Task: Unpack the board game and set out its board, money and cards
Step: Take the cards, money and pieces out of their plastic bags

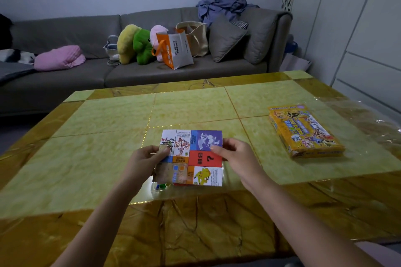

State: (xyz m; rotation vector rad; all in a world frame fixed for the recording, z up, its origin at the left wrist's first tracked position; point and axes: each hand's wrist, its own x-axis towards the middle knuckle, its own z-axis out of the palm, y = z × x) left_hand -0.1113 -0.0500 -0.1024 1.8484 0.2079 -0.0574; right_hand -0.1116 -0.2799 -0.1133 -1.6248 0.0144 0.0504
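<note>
I hold the folded game board (196, 154), a colourful paper square with picture panels, just above the yellow-green table (121, 115). My left hand (144, 158) pinches its left edge and my right hand (235, 154) pinches its right edge near the top. Under the board's lower left corner a clear packet with small coloured pieces (161, 185) peeks out, blurred. The yellow game box (304, 131) lies flat at the right of the table, apart from both hands.
Crinkled clear plastic wrap (373, 123) lies on the table's right edge by the box. Behind the table stands a grey sofa (65, 76) with plush toys (136, 44), an orange-white bag (175, 50), cushions and clothes. White cabinets (368, 39) stand at right.
</note>
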